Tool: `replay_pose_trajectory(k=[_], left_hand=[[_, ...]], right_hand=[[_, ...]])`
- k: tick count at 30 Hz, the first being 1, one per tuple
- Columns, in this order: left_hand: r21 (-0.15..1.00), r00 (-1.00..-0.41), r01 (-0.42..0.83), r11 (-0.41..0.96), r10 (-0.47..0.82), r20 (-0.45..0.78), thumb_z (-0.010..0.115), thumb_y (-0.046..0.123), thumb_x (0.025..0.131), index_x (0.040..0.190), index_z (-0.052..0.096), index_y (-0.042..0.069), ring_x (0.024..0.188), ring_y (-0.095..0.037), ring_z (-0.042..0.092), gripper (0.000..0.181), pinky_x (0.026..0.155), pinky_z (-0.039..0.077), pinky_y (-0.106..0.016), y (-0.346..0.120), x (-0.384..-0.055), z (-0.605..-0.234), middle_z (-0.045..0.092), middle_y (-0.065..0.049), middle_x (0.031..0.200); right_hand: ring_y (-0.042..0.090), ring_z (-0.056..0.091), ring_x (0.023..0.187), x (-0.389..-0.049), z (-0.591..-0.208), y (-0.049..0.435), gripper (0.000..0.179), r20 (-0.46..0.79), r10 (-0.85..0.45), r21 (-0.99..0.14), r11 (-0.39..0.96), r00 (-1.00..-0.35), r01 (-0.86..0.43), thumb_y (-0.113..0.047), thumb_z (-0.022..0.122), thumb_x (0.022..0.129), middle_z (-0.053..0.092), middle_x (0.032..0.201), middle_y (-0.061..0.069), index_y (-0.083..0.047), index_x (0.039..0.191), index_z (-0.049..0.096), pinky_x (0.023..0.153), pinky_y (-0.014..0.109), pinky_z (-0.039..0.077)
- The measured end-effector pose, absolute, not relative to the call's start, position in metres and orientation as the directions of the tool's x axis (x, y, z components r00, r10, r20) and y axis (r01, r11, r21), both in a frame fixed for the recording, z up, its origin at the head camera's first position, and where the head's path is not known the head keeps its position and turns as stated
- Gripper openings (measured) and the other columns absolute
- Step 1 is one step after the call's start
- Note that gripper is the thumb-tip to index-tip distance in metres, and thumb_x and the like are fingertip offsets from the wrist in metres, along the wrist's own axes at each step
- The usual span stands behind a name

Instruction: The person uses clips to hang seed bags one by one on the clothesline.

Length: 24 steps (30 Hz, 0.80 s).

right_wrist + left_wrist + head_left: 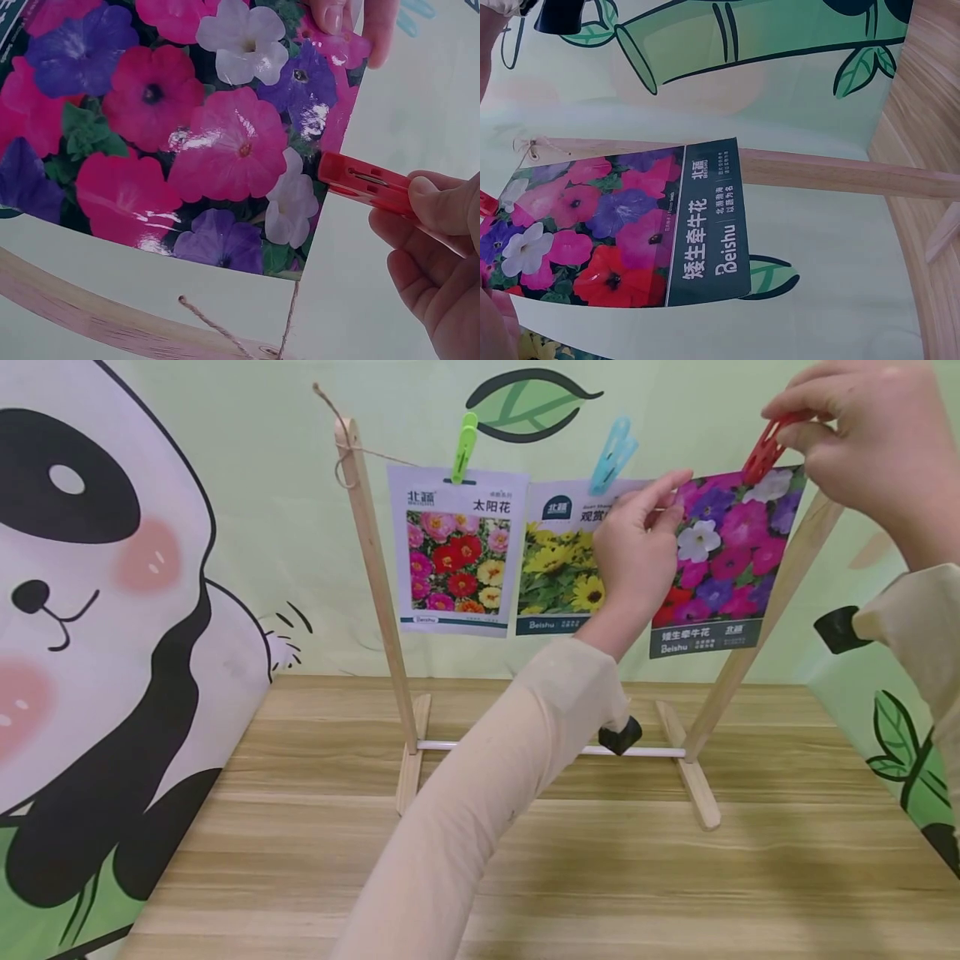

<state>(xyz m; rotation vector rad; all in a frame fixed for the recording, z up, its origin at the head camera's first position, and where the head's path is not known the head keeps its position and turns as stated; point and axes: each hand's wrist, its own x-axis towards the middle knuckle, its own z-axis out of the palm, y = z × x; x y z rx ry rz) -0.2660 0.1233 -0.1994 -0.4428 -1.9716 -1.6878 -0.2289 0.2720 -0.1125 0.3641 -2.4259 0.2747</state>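
A seed packet with pink, purple and white flowers (pixel 723 560) hangs at the right of a wooden stand. My left hand (pixel 637 552) pinches its upper left corner between thumb and fingers. Above, my right hand (pixel 873 443) pinches the handle end of a red clothespin (pixel 367 184), whose tip meets the packet's top edge. To the left hangs a yellow-flower packet (pixel 551 568) under a blue clothespin (pixel 613 456), partly hidden behind my left hand. Farther left, a green clothespin (pixel 464 447) holds a white-bordered packet (pixel 457 560) on the twine (pixel 382 454).
The stand's left post (pixel 375 577) and right post (pixel 757 635) rise from feet joined by a white rod (pixel 438 745) on the wood-grain table (pixel 300 843). Behind is a pale green backdrop with a printed panda (pixel 176 635) at left and printed leaves.
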Motion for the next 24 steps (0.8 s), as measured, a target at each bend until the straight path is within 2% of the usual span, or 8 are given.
replay_pose_trajectory(k=[6,10,13,16,24], left_hand=[[0.815,-0.820,0.547,0.189,-0.074,0.568,0.067,0.007,0.105,0.132,0.078,0.015,0.098,-0.002,0.068,0.030,0.075,0.045,-0.003,0.1239,-0.2640,-0.2003,0.074,-0.002,0.118],[0.811,-0.816,0.551,0.197,-0.076,0.573,0.067,0.007,0.105,0.132,0.078,0.015,0.098,-0.002,0.068,0.030,0.076,0.045,-0.003,0.1244,-0.2631,-0.2015,0.074,-0.001,0.117],[0.811,-0.816,0.551,0.195,-0.079,0.573,0.067,0.007,0.105,0.132,0.078,0.015,0.097,-0.002,0.067,0.030,0.076,0.045,-0.003,0.1248,-0.2625,-0.2024,0.074,-0.002,0.116],[0.811,-0.815,0.551,0.196,-0.083,0.574,0.067,0.007,0.105,0.132,0.078,0.015,0.096,-0.002,0.066,0.030,0.076,0.045,-0.003,0.1252,-0.2626,-0.2031,0.074,-0.001,0.116],[0.794,-0.797,0.571,0.209,-0.091,0.597,0.068,0.006,0.105,0.131,0.078,0.015,0.095,-0.002,0.066,0.029,0.078,0.043,-0.002,0.1255,-0.2633,-0.2064,0.075,-0.002,0.114]], right_hand=[[0.047,0.046,0.130,-0.2300,-0.1120,0.2738,0.031,0.623,-0.198,-0.090,0.943,-0.757,-0.320,0.003,0.047,0.110,0.057,0.139,0.037,0.020,0.131,0.061,0.097,0.010,0.028],[0.048,0.046,0.129,-0.2307,-0.1131,0.2744,0.030,0.622,-0.206,-0.082,0.943,-0.756,-0.324,0.003,0.046,0.110,0.057,0.139,0.038,0.020,0.130,0.061,0.104,0.019,0.034],[0.049,0.046,0.129,-0.2311,-0.1132,0.2743,0.030,0.616,-0.206,-0.088,0.941,-0.761,-0.326,0.004,0.046,0.110,0.057,0.139,0.038,0.021,0.130,0.061,0.102,0.013,0.031],[0.049,0.046,0.130,-0.2312,-0.1129,0.2747,0.031,0.607,-0.201,-0.097,0.942,-0.768,-0.323,0.004,0.046,0.110,0.056,0.140,0.038,0.021,0.132,0.060,0.093,0.004,0.025],[0.051,0.047,0.127,-0.2335,-0.1133,0.2779,0.035,0.584,-0.197,-0.094,0.947,-0.787,-0.307,0.003,0.045,0.110,0.055,0.144,0.038,0.018,0.139,0.057,0.095,0.004,0.025]])
